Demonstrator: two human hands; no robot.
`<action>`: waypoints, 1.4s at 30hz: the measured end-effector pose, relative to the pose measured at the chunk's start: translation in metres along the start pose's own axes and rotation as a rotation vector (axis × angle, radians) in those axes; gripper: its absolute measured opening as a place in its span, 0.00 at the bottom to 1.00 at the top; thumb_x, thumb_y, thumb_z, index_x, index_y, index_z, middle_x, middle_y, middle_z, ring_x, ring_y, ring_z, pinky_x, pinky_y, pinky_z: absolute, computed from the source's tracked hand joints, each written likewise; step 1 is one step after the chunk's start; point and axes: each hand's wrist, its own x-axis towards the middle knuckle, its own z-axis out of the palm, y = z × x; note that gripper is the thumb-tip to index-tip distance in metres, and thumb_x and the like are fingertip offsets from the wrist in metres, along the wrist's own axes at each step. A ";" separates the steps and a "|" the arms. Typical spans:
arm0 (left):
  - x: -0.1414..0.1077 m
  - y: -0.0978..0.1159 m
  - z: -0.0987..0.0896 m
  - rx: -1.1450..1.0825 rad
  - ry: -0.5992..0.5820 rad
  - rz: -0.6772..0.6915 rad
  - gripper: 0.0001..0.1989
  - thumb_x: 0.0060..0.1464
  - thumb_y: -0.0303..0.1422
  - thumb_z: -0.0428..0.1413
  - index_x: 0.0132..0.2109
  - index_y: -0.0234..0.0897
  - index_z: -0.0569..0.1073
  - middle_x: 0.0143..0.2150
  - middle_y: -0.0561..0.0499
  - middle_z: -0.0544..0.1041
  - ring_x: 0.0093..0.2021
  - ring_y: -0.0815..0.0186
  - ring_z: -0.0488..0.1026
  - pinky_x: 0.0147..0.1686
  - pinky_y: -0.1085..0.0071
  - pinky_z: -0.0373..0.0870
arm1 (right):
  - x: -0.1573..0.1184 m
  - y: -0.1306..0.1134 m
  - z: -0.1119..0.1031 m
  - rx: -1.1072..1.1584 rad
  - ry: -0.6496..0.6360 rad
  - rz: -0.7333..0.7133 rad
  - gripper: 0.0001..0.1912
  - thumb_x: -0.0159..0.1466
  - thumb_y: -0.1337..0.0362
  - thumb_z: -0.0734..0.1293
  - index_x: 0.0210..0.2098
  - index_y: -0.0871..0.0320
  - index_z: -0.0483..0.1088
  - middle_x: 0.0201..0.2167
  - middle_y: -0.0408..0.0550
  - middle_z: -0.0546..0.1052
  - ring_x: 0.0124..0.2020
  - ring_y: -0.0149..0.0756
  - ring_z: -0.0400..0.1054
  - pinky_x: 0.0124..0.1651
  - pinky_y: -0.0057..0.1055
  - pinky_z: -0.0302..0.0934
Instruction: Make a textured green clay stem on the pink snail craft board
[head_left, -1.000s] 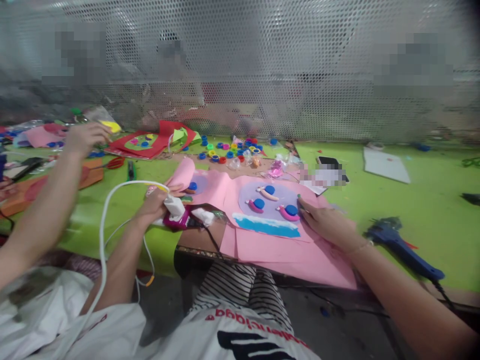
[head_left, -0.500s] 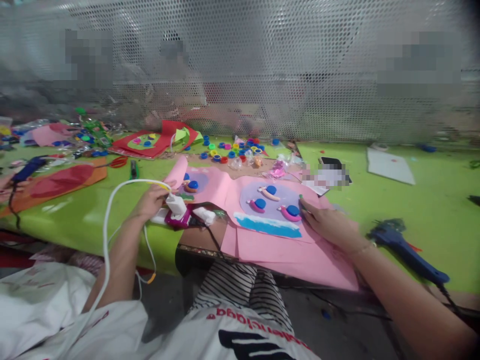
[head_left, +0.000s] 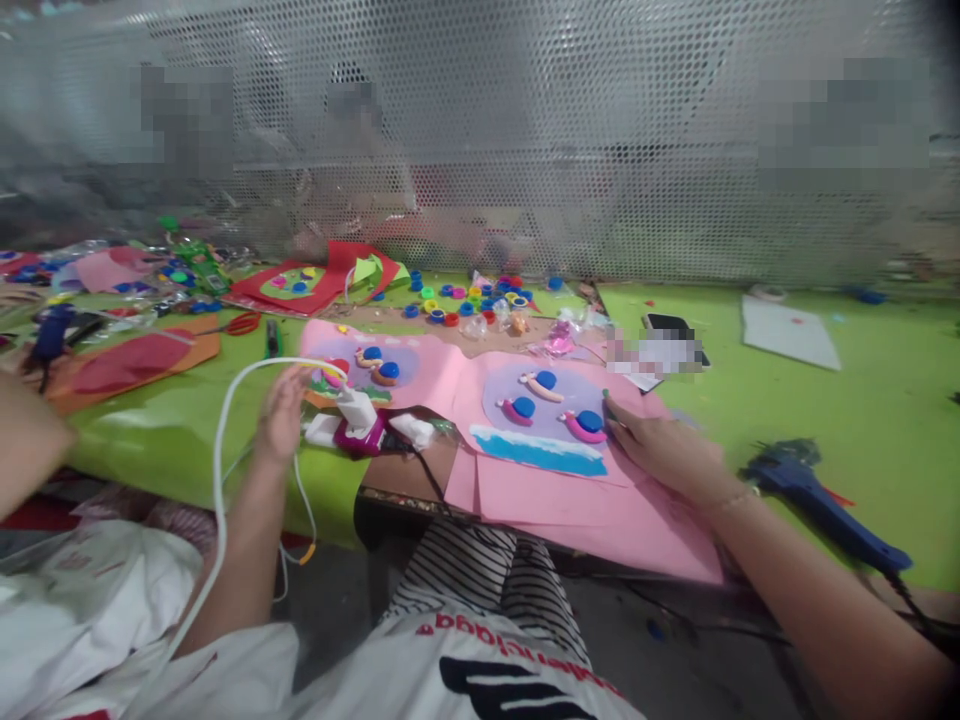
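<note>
Pink paper sheets [head_left: 525, 505] lie spread before me, their left and right halves decorated with clay-like snails [head_left: 583, 426] with blue shells on lilac ovals. A blue-and-white strip [head_left: 536, 452] runs below the right oval. My right hand [head_left: 667, 455] rests with stretched fingers on the right part of the paper, a small green bit at its fingertips. My left hand [head_left: 280, 412] is raised at the left edge of the left half, fingers extended and partly behind a white cable [head_left: 225, 420]. Whether it touches the paper is hard to tell.
A white charger plug [head_left: 355, 410] stands in a purple power block [head_left: 360, 436] in front of the paper. A blue glue gun [head_left: 829, 510] lies right. Behind are colourful rings [head_left: 472, 305], a phone [head_left: 675, 330] and scissors [head_left: 241, 324]. Another person's arm [head_left: 30, 440] reaches in at left.
The curled left part of the pink paper now lies flat, showing more decorations. My left hand has moved slightly left and opened. Another person's arm has come in at left.
</note>
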 end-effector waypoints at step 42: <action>0.071 0.023 -0.031 0.650 -0.321 0.309 0.13 0.59 0.39 0.54 0.44 0.34 0.75 0.49 0.46 0.76 0.55 0.59 0.70 0.58 0.50 0.61 | 0.002 0.004 0.005 0.006 0.034 -0.028 0.28 0.71 0.56 0.46 0.66 0.59 0.54 0.32 0.58 0.77 0.31 0.44 0.72 0.29 0.32 0.50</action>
